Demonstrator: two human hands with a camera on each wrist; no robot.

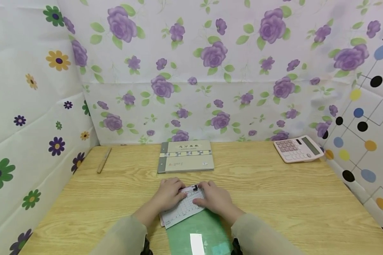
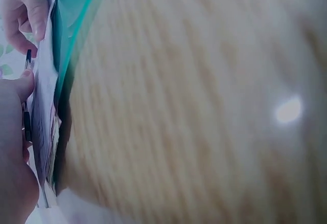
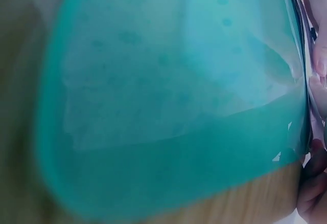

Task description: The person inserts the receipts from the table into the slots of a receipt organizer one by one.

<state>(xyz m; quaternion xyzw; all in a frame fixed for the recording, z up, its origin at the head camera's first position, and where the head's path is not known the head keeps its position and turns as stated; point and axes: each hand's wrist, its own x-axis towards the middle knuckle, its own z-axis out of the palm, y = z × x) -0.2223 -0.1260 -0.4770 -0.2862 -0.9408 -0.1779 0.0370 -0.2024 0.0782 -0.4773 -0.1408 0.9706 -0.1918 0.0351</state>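
Note:
A stack of printed grid forms (image 1: 186, 208) lies tilted across the upper part of a translucent green folder (image 1: 180, 237). My left hand (image 1: 168, 195) grips the upper left of the stack, fingers over the top edge and thumb on the sheet. At the upper right, my right hand (image 1: 216, 199) holds the same papers with its thumb across the front. Between the hands, along the top edge, sits a slim clip with black ends (image 1: 194, 188). The left wrist view shows the stack's layered edge (image 2: 51, 132) beside the green folder. The right fingertips are partly hidden.
A grey-beige account book (image 1: 186, 164) lies just beyond the hands. At the back right is a pale pink calculator (image 1: 298, 149), and at the back left a thin wooden-handled tool (image 1: 104, 161). Patterned cloth walls enclose the wooden table (image 1: 274, 212) on three sides.

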